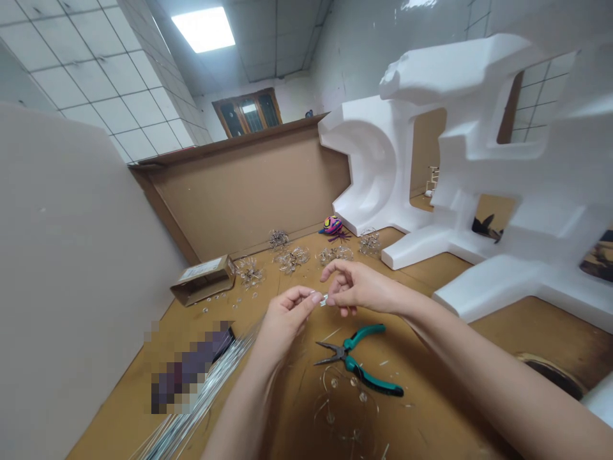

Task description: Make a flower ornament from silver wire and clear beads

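**Small clear piece pinched between both hands above the desk**

White expanded-polystyrene packing blocks, moulded into curved steps, fill the right of your view. A brown corrugated cardboard sheet stands behind the tan desk. Along its far side lie tangled wire clusters set with clear beads, a spiky pink-and-blue toy, and an open cardboard box with loose beads just beside it. A bundle of long silver rods runs off the lower left, near your left wrist.

Green-handled needle-nose pliers lie untouched below your hands, their jaws parted, next to a loose tangle of wire and beads.

Your left hand and right hand meet in mid-air. The fingers of both are clenched in a fine pinch, apparently gripping the small clear piece between them, well above the desk.
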A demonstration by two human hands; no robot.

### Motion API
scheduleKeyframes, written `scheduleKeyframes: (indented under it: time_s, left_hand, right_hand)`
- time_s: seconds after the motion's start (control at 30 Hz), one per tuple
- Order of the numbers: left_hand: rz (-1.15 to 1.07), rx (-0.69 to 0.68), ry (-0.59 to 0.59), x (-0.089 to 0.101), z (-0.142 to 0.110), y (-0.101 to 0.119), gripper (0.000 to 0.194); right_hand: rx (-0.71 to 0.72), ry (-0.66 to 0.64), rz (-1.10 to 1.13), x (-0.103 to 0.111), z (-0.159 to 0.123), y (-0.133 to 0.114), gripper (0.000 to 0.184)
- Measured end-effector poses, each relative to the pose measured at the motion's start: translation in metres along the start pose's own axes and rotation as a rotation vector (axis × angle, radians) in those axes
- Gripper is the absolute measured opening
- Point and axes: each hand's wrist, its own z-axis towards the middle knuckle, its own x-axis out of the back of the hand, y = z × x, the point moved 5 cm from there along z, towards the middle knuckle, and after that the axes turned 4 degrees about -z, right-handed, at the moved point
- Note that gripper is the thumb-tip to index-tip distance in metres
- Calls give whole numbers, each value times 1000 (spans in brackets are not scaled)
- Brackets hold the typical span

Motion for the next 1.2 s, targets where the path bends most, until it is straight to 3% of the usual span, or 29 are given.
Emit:
scheduleKeyframes:
  time_s: [0.23, 0.37, 0.43, 0.53, 0.67, 0.77, 0.97, 1.03, 1.2]
  left_hand:
    - [64, -16, -10, -2, 0, 1, 25]
    - [51, -39, -44, -2, -4, 7, 25]
    - [40, -52, -37, 0, -6, 10, 25]
    - [36, -69, -13, 5, -8, 14, 24]
    - [44, -77, -4, 6, -10, 16, 25]
    - [42, -89, -14, 6, -12, 19, 25]
    - [15, -105, -60, 2, -16, 22, 26]
    - [-19, -81, -99, -1, -17, 21, 26]
    - [-108, -8, -204, -7, -19, 15, 29]
  right_hand:
    - [-18, -61, 44, -7, -4, -2, 45]
    - [11, -70, -26, -5, -6, -6, 42]
    - [27, -42, -157, -2, -6, -8, 37]
    - [-9, -17, -623, -4, -10, -8, 36]
    - [-164, -224, -1226, -25, -25, 9, 56]
    - [-230, -369, -1336, -39, -42, 31, 71]
    - [-129, -292, -1345, -45, -55, 55, 85]
    - [-114, -263, -1390, -48, -54, 58, 81]
    - [-89, -119, -1486, -49, -48, 61, 36]
